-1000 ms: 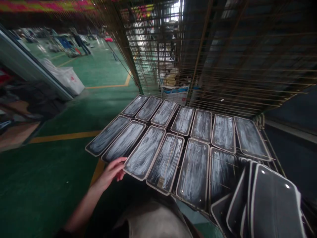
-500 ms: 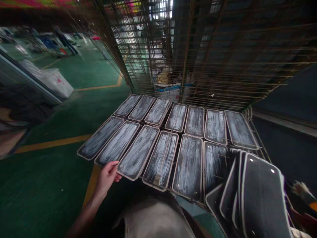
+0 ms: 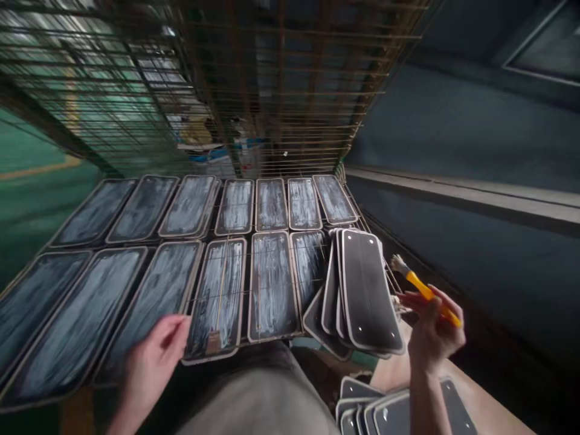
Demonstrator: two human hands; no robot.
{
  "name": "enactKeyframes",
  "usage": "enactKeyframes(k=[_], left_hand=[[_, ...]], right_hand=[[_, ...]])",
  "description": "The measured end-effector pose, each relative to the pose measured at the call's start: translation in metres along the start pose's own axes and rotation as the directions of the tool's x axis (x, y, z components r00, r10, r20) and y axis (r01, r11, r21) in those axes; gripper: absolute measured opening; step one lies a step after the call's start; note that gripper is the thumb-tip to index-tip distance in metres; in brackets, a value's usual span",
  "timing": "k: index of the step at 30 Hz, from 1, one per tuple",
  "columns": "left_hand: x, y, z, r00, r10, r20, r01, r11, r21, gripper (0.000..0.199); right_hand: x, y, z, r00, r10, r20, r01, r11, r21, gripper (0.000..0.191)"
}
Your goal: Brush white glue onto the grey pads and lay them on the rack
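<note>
My right hand (image 3: pixel 437 329) is closed around a paintbrush (image 3: pixel 426 287) with a yellow-orange handle and pale bristles, held right of the rack. My left hand (image 3: pixel 156 356) is slightly blurred, its fingers loosely curled and a gap showing by the thumb. Its fingertips are near the left edge of a dark panel (image 3: pixel 233 260) smeared with whitish streaks; whether they touch is unclear. Similar rounded rectangular panels (image 3: pixel 273 278) lie in two rows on a wire rack (image 3: pixel 353 208). Plain dark panels (image 3: pixel 369 290) with pale rims are piled at the rack's right front.
More plain panels (image 3: pixel 389 411) lie on a tan surface (image 3: pixel 480 399) at lower right. Upright wire mesh (image 3: pixel 294 121) stands behind the rows. A dark wall (image 3: pixel 453 145) with a pale ledge (image 3: pixel 462 190) runs along the right. Green floor (image 3: pixel 27 145) shows at left.
The view has swung right, bringing my right hand and the paintbrush fully into sight. My left hand has left the corner of the third front panel and moved right beside the fourth.
</note>
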State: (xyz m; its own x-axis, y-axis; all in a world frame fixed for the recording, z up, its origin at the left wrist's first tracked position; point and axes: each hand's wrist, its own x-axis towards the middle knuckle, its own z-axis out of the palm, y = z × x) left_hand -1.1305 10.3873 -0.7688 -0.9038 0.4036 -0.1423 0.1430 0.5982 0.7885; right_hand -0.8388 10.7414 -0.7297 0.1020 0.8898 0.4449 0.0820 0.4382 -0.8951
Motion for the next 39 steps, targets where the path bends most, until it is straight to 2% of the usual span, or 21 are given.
enactKeyframes(k=[1, 3, 5, 7, 8, 10, 11, 13, 15, 16, 18, 20, 22, 24, 26, 30, 31, 33, 35, 37, 39], left_hand=[[0.002, 0.023, 0.022, 0.989, 0.034, 0.142, -0.020, 0.995, -0.102, 0.027], [0.002, 0.066, 0.068, 0.892, 0.104, 0.440, -0.003, 0.975, -0.224, 0.028], [-0.004, 0.102, 0.110, 0.709, 0.198, 0.677, -0.024, 0.966, -0.258, 0.030], [-0.013, 0.128, 0.144, 0.579, 0.272, 0.769, -0.103, 0.959, -0.262, 0.027], [-0.017, 0.138, 0.157, 0.536, 0.314, 0.784, -0.174, 0.950, -0.261, 0.025], [-0.025, 0.154, 0.176, 0.493, 0.435, 0.753, -0.420, 0.877, -0.232, 0.019], [-0.029, 0.160, 0.183, 0.462, 0.516, 0.721, -0.571, 0.795, -0.203, 0.016], [-0.036, 0.170, 0.194, 0.345, 0.666, 0.661, -0.821, 0.556, -0.131, 0.021], [-0.042, 0.175, 0.201, 0.207, 0.737, 0.644, -0.933, 0.348, -0.097, 0.031], [-0.044, 0.177, 0.204, 0.162, 0.748, 0.643, -0.954, 0.287, -0.093, 0.032], [-0.047, 0.178, 0.208, 0.114, 0.757, 0.643, -0.970, 0.226, -0.094, 0.027], [-0.047, 0.178, 0.209, 0.086, 0.763, 0.640, -0.975, 0.195, -0.102, 0.020], [-0.044, 0.177, 0.210, 0.061, 0.766, 0.640, -0.977, 0.178, -0.120, 0.020], [-0.041, 0.176, 0.211, 0.064, 0.763, 0.643, -0.972, 0.192, -0.132, 0.024], [-0.037, 0.174, 0.211, 0.076, 0.760, 0.646, -0.966, 0.217, -0.142, 0.026], [-0.030, 0.168, 0.208, 0.075, 0.770, 0.633, -0.952, 0.245, -0.185, 0.024], [-0.029, 0.166, 0.207, 0.088, 0.774, 0.627, -0.946, 0.261, -0.190, 0.025], [-0.029, 0.162, 0.204, 0.153, 0.769, 0.620, -0.928, 0.328, -0.179, 0.025], [-0.029, 0.158, 0.202, 0.253, 0.730, 0.635, -0.865, 0.465, -0.190, 0.025], [-0.031, 0.155, 0.200, 0.349, 0.655, 0.670, -0.712, 0.650, -0.264, 0.027], [-0.034, 0.153, 0.200, 0.411, 0.577, 0.706, -0.518, 0.785, -0.340, 0.031]], right_hand=[[-0.002, -0.002, -0.004, 1.000, 0.004, -0.004, -0.004, 1.000, 0.002, 0.035], [-0.006, -0.006, -0.015, 1.000, 0.017, -0.020, -0.017, 1.000, 0.001, 0.034], [-0.012, -0.011, -0.030, 0.998, 0.035, -0.049, -0.036, 0.999, -0.019, 0.036], [-0.021, -0.016, -0.048, 0.994, 0.060, -0.096, -0.065, 0.997, -0.048, 0.036], [-0.027, -0.019, -0.058, 0.989, 0.070, -0.129, -0.080, 0.995, -0.067, 0.036], [-0.042, -0.025, -0.080, 0.976, 0.084, -0.202, -0.110, 0.987, -0.120, 0.035], [-0.052, -0.027, -0.091, 0.966, 0.089, -0.242, -0.128, 0.980, -0.151, 0.034], [-0.075, -0.030, -0.114, 0.944, 0.105, -0.312, -0.175, 0.962, -0.208, 0.034], [-0.102, -0.032, -0.139, 0.922, 0.150, -0.356, -0.248, 0.936, -0.248, 0.035], [-0.117, -0.033, -0.153, 0.911, 0.186, -0.368, -0.296, 0.917, -0.268, 0.036], [-0.148, -0.036, -0.181, 0.881, 0.274, -0.386, -0.407, 0.855, -0.322, 0.040], [-0.179, -0.042, -0.209, 0.830, 0.365, -0.422, -0.528, 0.757, -0.385, 0.046], [-0.211, -0.052, -0.237, 0.753, 0.442, -0.487, -0.646, 0.635, -0.423, 0.052], [-0.241, -0.063, -0.261, 0.664, 0.475, -0.577, -0.741, 0.518, -0.427, 0.056], [-0.271, -0.075, -0.281, 0.597, 0.453, -0.662, -0.797, 0.424, -0.429, 0.058], [-0.322, -0.089, -0.300, 0.554, 0.403, -0.728, -0.832, 0.273, -0.482, 0.052], [-0.333, -0.089, -0.301, 0.548, 0.409, -0.730, -0.836, 0.254, -0.486, 0.051], [-0.351, -0.087, -0.303, 0.537, 0.432, -0.725, -0.843, 0.243, -0.480, 0.048], [-0.366, -0.082, -0.303, 0.538, 0.441, -0.718, -0.841, 0.220, -0.495, 0.045], [-0.377, -0.075, -0.303, 0.556, 0.424, -0.715, -0.826, 0.181, -0.534, 0.044], [-0.386, -0.067, -0.303, 0.571, 0.402, -0.716, -0.813, 0.160, -0.559, 0.045]])
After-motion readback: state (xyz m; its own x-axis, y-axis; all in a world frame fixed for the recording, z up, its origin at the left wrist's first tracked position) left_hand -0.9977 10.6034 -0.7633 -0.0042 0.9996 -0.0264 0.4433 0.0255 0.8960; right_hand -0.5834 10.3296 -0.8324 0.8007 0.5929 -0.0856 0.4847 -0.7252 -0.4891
